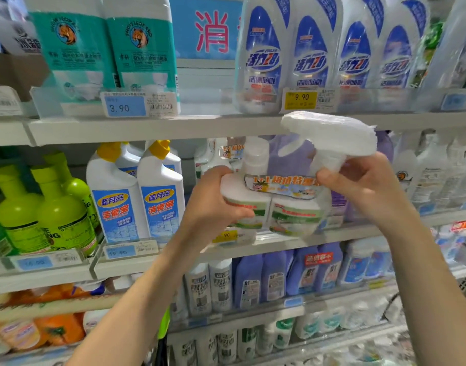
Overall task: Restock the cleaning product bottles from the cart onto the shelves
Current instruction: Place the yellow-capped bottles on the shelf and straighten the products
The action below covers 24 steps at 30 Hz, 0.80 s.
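Two bare arms of one person fill the lower half of the view. The left hand (213,207) and right hand (364,188) are uncovered. The left forearm (152,286) and right forearm (422,260) are slim, smooth and sleeveless as far as the frame's lower edge. The right thumb's nail (323,178) is short and plain.

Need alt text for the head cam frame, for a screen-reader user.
Two hands hold a banded twin pack of white cleaner bottles before a stocked store shelf: the left hand grips the capped bottle's shoulder, the right hand the neck under the wrapped spray trigger. To the left stand green bottles and yellow-capped white bottles.
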### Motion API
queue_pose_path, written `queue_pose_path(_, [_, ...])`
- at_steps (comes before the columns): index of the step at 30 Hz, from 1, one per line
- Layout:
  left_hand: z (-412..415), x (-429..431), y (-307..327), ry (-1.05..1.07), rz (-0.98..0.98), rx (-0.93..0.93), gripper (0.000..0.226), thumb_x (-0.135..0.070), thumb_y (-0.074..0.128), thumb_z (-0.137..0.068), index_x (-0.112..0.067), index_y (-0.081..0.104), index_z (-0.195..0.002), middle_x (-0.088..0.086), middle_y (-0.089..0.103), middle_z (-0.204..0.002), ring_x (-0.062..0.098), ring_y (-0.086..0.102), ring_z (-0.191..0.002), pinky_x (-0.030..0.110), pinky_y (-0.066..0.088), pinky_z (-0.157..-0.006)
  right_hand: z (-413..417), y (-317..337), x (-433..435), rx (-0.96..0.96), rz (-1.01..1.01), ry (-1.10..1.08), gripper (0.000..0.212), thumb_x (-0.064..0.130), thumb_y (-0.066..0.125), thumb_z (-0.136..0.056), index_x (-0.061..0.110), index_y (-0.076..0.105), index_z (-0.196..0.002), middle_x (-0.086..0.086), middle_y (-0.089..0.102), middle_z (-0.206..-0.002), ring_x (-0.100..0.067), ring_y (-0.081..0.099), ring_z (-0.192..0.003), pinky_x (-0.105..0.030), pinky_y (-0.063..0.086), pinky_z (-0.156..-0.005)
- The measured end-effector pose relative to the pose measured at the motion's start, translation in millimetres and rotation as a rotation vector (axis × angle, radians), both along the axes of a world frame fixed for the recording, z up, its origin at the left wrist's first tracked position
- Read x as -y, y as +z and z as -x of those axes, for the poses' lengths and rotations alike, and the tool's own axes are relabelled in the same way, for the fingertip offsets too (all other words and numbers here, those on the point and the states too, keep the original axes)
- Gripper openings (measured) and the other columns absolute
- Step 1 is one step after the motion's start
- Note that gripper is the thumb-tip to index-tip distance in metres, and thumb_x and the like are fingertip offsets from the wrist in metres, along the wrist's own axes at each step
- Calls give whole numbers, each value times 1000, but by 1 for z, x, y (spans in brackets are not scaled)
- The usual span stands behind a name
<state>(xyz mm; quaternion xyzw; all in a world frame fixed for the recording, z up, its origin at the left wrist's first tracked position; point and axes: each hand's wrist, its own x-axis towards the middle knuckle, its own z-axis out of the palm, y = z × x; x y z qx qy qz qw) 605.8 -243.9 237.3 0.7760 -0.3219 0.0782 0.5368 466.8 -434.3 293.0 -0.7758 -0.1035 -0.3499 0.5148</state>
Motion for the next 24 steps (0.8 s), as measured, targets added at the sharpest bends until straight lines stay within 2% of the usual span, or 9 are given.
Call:
queue_pose_path(2, [-1, -1, 2, 75, 29, 38, 66, -20, 90, -54, -36, 47, -101, -19, 55, -94, -8, 56, -84, 5, 44, -61, -4, 4, 1, -20, 43, -18, 32, 38, 84, -63, 39, 71, -92, 26, 70, -91, 6, 64, -91, -12, 49, -80])
queue_pose_path(4, [-3, 1, 1, 150, 53, 65, 68, -21, 90, -56, -34, 45, -106, -16, 52, -100, 0, 54, -88, 8, 42, -66, -12, 4, 4, -24, 82, -38, 38, 12, 78, -71, 35, 64, -97, 31, 69, -86, 10, 63, -87, -8, 47, -77])
queue_pose_path(7, [-9, 5, -6, 220, 80, 69, 68, -21, 88, -60, -33, 43, -110, -9, 52, -110, 10, 54, -99, 25, 51, -80, -27, -3, 11, -74, 59, -23, 44, -8, 71, -74, 25, 60, -100, 30, 69, -80, 11, 63, -81, -7, 47, -75])
queue_pose_path(9, [-16, 8, -13, 251, 42, 75, 67, -22, 87, -62, -30, 44, -114, -5, 52, -114, 13, 54, -101, 31, 53, -83, -37, -6, 14, -112, 44, -32, 42, -8, 70, -76, 27, 62, -97, 26, 70, -80, 9, 63, -83, -11, 48, -78])
queue_pose_path(12, [-25, 12, -22, 265, -42, 87, 69, -25, 87, -61, -25, 48, -118, -6, 51, -112, 13, 53, -97, 26, 47, -80, -51, -10, 20, -171, 63, -41, 38, -5, 69, -80, 32, 62, -86, 25, 68, -74, 10, 62, -82, -14, 47, -79])
queue_pose_path(15, [-30, 14, -31, 265, -67, 76, 71, -24, 88, -59, -24, 51, -120, -11, 48, -106, 9, 49, -94, 16, 39, -74, -64, -15, 27, -225, 36, -5, 27, -6, 66, -82, 13, 61, -101, 25, 66, -68, 14, 60, -77, -5, 44, -73])
queue_pose_path(17, [-35, 14, -35, 254, -79, 90, 72, -23, 88, -59, -22, 53, -122, -11, 50, -105, 10, 49, -95, 13, 38, -72, -73, -17, 30, -240, 3, -9, 28, -5, 65, -83, 8, 61, -107, 21, 66, -77, 16, 60, -75, -2, 42, -70])
queue_pose_path(21, [-46, 12, -44, 240, -136, -3, 74, -24, 86, -61, -27, 53, -127, -9, 57, -109, 14, 55, -98, 31, 50, -82, -92, -28, 36, -298, -76, 15, 26, -7, 64, -83, 11, 61, -102, 11, 66, -89, 13, 63, -73, -8, 50, -70])
queue_pose_path(24, [-51, 11, -51, 261, -163, -41, 77, -28, 85, -63, -28, 51, -131, -8, 59, -111, 14, 57, -99, 32, 51, -83, -108, -40, 33, -292, -170, 19, 29, -6, 63, -84, 20, 59, -97, 9, 67, -94, 6, 65, -83, -13, 51, -74])
